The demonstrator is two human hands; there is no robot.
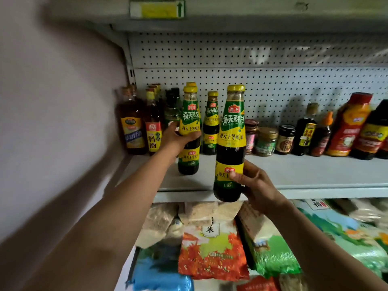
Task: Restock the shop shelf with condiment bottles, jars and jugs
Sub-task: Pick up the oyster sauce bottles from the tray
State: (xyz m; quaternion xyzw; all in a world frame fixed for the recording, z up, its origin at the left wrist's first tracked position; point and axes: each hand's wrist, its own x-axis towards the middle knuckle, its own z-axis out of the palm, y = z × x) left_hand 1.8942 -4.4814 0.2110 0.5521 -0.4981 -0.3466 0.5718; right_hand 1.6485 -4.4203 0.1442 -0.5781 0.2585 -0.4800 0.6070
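Left hand (178,139) grips bottle (189,131), fingers hidden behind; right hand (255,185) grips second bottle (230,143); shelf (315,171) jars blurred.

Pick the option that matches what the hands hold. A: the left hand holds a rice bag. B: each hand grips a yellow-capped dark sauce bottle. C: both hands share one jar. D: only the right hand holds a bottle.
B: the left hand grips one yellow-capped bottle standing on the shelf, and the right hand grips another in front of the shelf's edge.
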